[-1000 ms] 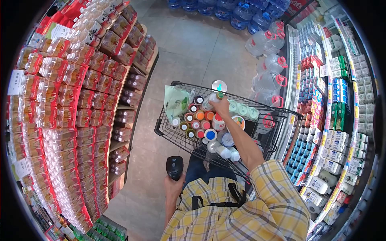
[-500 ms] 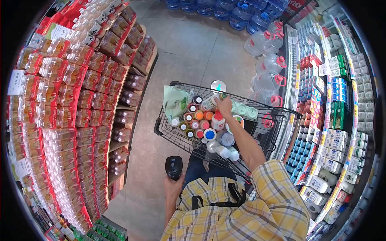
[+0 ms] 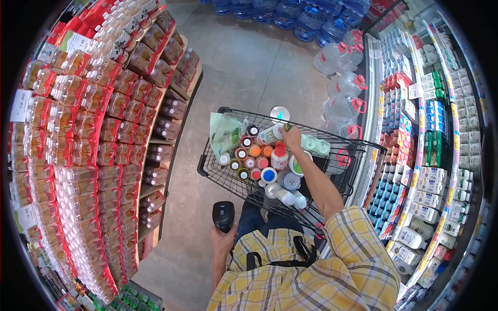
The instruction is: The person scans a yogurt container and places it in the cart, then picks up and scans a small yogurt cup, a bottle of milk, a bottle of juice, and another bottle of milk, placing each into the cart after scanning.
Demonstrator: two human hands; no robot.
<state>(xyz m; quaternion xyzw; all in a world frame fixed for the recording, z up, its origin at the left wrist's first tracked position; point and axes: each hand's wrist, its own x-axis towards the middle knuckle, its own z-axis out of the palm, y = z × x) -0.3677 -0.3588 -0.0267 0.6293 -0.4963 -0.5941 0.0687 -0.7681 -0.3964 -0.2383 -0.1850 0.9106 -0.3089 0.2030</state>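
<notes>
A black handheld scanner is held upright in my left hand, left of the cart. My right hand reaches into the black wire cart and grips a white bottle with a green cap, which lies tilted. Below that hand stands a white bottle with a red cap. Many bottles with orange, red, white and dark caps fill the cart's left part, beside a pale green bag. A blue-lidded container and pale green containers are also in the cart.
Shelves of red-wrapped bottle packs rise on the left. Large clear jugs with red handles line the base of the dairy shelves on the right. Blue water jugs stand at the far end of the aisle.
The cart and its contents have shifted slightly left in view. My right hand is still on the green-capped bottle, and my left hand still holds the scanner.
</notes>
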